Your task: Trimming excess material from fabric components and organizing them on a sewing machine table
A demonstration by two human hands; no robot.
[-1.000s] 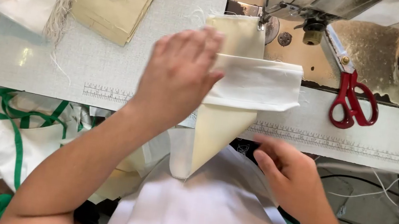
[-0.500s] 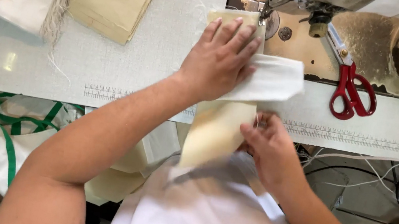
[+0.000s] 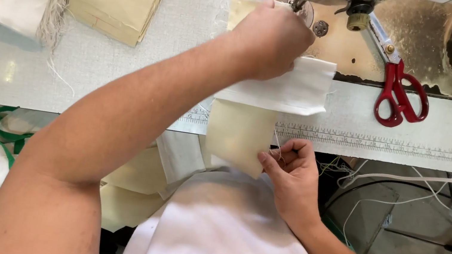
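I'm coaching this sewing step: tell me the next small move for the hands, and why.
Probably slide the cream strip forward under the machine's needle area. The left hand presses the strip and the white fabric piece flat near the needle, while the right hand pinches the strip's lower edge off the table. Whether the top edge is already under the foot cannot be seen.
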